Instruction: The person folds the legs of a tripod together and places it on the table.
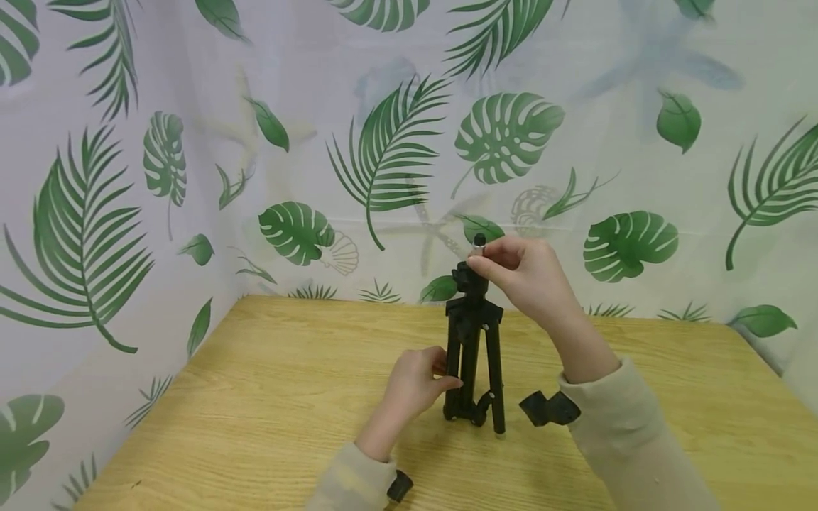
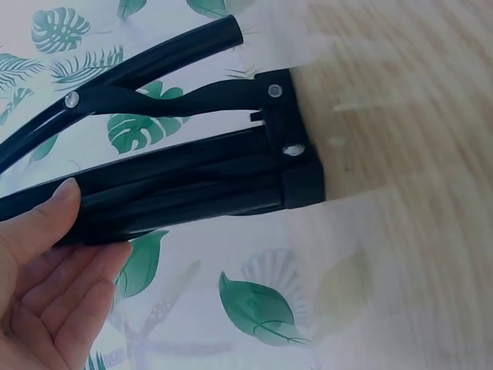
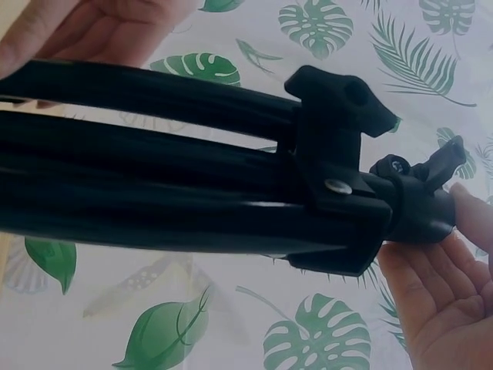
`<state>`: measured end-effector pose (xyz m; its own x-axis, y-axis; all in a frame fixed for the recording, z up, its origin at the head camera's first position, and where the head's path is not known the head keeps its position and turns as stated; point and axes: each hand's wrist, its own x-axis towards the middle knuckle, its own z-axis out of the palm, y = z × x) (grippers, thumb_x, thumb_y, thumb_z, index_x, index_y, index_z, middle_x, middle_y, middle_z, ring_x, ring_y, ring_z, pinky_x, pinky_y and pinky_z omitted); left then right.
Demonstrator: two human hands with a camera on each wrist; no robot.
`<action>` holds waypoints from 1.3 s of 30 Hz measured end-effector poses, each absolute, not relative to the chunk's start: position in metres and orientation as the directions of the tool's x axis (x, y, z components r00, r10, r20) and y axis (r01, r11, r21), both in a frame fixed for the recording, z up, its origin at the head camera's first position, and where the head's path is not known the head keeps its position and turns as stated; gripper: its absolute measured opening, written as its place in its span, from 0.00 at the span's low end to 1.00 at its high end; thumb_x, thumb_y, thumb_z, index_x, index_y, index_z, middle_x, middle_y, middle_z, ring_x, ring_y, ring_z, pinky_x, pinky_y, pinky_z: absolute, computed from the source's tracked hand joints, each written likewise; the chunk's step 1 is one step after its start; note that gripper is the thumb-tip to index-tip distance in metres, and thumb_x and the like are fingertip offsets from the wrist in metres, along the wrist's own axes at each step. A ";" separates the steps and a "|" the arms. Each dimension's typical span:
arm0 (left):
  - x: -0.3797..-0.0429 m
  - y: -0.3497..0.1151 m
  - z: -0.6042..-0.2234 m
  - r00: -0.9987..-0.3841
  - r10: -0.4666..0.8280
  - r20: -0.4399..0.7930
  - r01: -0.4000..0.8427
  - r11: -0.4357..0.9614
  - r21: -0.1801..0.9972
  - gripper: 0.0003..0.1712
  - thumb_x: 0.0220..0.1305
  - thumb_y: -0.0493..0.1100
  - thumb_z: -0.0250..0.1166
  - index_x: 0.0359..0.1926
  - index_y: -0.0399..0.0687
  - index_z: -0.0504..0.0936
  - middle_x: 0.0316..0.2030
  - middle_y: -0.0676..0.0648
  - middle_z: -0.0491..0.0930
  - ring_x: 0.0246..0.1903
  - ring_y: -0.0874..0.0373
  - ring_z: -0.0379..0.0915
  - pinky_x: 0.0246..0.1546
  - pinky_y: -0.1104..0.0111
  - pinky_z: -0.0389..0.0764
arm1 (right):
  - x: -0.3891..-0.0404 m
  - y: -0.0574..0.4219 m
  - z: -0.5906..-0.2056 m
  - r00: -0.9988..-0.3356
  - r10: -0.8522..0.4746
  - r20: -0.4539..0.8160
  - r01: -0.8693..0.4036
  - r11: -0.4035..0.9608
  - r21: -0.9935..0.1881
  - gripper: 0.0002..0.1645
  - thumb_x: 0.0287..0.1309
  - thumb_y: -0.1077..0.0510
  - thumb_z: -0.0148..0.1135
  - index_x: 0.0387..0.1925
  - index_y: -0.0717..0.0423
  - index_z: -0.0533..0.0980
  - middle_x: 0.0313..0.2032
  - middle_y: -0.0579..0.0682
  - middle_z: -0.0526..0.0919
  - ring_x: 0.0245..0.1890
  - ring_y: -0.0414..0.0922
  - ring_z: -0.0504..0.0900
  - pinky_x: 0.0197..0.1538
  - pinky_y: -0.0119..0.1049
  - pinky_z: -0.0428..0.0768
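Note:
A black tripod (image 1: pixel 473 312) is upright in front of me, its legs nearly folded together. One leg (image 2: pixel 185 54) splays out from the others, joined to them by a curved brace (image 2: pixel 177 102). My left hand (image 1: pixel 412 383) grips the lower legs between thumb and fingers. At the top, my right hand (image 1: pixel 527 273) pinches the tripod's neck just under a small black-tipped post (image 1: pixel 479 241). In the right wrist view, a winged knob (image 3: pixel 339 100) juts from the collar, and a small lever (image 3: pixel 447 162) sits near my right fingers. Whether the feet touch the table cannot be told.
Beneath the tripod lies a light wood-grain table (image 1: pixel 287 397). Behind it and to the left hangs a white cloth (image 1: pixel 396 262) printed with green leaves. Black mounts are strapped at both sleeves, the right one (image 1: pixel 549 409) standing out beside the tripod legs.

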<state>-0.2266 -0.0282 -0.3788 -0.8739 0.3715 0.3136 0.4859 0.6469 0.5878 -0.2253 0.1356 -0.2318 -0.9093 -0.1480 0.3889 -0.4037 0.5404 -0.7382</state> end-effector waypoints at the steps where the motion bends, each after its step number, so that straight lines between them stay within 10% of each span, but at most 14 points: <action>1: -0.227 -0.028 -0.379 -0.874 0.371 0.314 0.486 0.644 0.591 0.09 0.48 0.44 0.68 0.28 0.45 0.79 0.26 0.50 0.80 0.27 0.61 0.75 0.29 0.72 0.74 | -0.225 0.136 -0.232 -0.909 -0.149 0.390 -0.405 0.541 -0.737 0.18 0.55 0.51 0.58 0.37 0.64 0.77 0.35 0.57 0.80 0.35 0.47 0.78 0.40 0.42 0.74; 22: -0.227 -0.028 -0.380 -0.889 0.355 0.291 0.455 0.608 0.651 0.09 0.48 0.44 0.68 0.30 0.44 0.81 0.26 0.51 0.80 0.27 0.63 0.75 0.29 0.72 0.74 | -0.219 0.143 -0.241 -0.875 -0.132 0.467 -0.465 0.504 -0.728 0.20 0.56 0.49 0.56 0.43 0.60 0.76 0.41 0.54 0.79 0.41 0.47 0.78 0.45 0.43 0.74; 32: -0.229 -0.029 -0.381 -0.894 0.354 0.276 0.444 0.612 0.655 0.09 0.48 0.44 0.68 0.30 0.44 0.81 0.26 0.52 0.80 0.27 0.63 0.74 0.29 0.72 0.74 | -0.200 0.160 -0.268 -0.857 -0.063 0.511 -0.459 0.542 -0.703 0.21 0.55 0.49 0.57 0.45 0.60 0.75 0.42 0.52 0.79 0.42 0.45 0.78 0.40 0.22 0.72; 39: -0.229 -0.029 -0.382 -0.884 0.367 0.289 0.462 0.602 0.651 0.09 0.48 0.44 0.68 0.30 0.44 0.82 0.26 0.52 0.80 0.26 0.64 0.74 0.29 0.73 0.74 | -0.192 0.167 -0.304 -0.857 -0.047 0.513 -0.452 0.547 -0.705 0.19 0.53 0.54 0.61 0.44 0.64 0.75 0.42 0.55 0.79 0.43 0.47 0.78 0.42 0.24 0.73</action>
<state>-0.2290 -0.0293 -0.3822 -0.8844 0.3666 0.2888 0.4622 0.6021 0.6510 -0.1920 0.1669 -0.3042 -0.8569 -0.0466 0.5133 -0.4519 0.5467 -0.7049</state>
